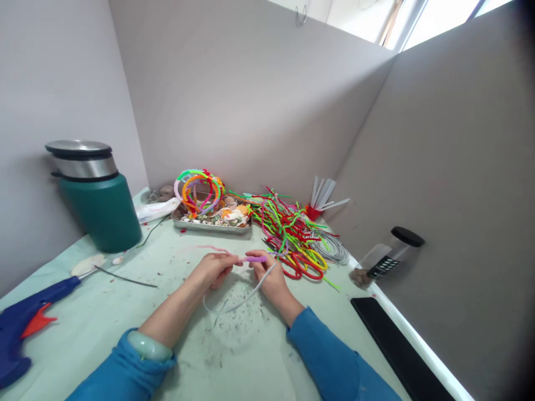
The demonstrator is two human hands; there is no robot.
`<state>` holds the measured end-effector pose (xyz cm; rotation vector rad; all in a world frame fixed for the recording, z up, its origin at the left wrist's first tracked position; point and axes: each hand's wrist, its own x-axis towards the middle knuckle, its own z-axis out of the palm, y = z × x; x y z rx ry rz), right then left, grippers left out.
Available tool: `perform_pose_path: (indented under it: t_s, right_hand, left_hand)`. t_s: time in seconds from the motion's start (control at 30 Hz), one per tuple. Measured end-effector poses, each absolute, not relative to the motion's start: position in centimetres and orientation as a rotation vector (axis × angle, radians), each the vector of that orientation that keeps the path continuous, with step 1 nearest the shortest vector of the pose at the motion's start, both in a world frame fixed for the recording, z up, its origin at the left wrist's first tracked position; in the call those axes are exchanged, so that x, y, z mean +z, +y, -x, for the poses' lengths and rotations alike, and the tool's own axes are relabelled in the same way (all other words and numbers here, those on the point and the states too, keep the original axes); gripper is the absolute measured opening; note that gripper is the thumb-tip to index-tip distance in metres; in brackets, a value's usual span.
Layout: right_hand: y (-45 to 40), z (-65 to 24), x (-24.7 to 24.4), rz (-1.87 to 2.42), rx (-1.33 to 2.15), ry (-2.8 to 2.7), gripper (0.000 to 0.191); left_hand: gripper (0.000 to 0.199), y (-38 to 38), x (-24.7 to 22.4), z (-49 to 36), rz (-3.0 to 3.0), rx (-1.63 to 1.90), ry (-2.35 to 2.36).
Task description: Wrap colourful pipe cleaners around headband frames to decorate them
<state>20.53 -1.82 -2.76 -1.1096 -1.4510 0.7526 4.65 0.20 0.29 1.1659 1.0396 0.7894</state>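
Both of my hands meet over the middle of the pale green table. My left hand pinches a pink pipe cleaner, whose loose end trails off to the left, blurred. A purple wrapped stretch sits at my right hand, whose fingers close around it. From there a grey-white cord loops down below the hands and back up past the right fingers. The pink length seems to join the purple wrap between the two hands; the exact join is too small to tell.
A green flask and a blue glue gun stand and lie at left. Behind are a metal tray of shells with coloured rings, a heap of pipe cleaners and red-handled scissors. A jar and black strip are at right.
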Motion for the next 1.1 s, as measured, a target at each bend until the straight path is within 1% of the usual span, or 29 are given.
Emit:
perform_pose_path:
  t_s: [0.2,0.3,0.5,0.67,0.83,1.1]
  right_hand:
    - [-1.9,-20.8,-2.1,1.003,1.141,-1.357,0.021]
    - [-2.0,-20.8,-1.8,0.95,1.237,-1.38,0.02]
    - [-2.3,-20.5,-1.9,0.885,1.209,-1.442,0.011]
    - [-2.2,-20.6,-2.3,0.905,1.188,-1.329,0.014]
    - [-1.8,-20.8,-2.6,0.893,1.123,-1.287,0.015]
    - [-1.9,-20.6,-2.3,0.932,1.136,-1.269,0.019]
  left_hand:
    - [0.034,-0.3,0.5,-4.9,-1.397,0.534,0.986]
    - [0.032,-0.7,0.8,-5.1,-1.465,0.483,0.973]
    - [0.032,-1.0,0.5,-5.5,-1.697,0.48,1.025]
    - [0.037,-0.5,-0.3,-5.2,-1.863,0.514,1.015]
    - [0.038,-0.6,0.1,-5.0,-1.961,0.556,1.016]
    - [0.03,-1.1,0.6,-5.2,-2.106,0.626,0.959]
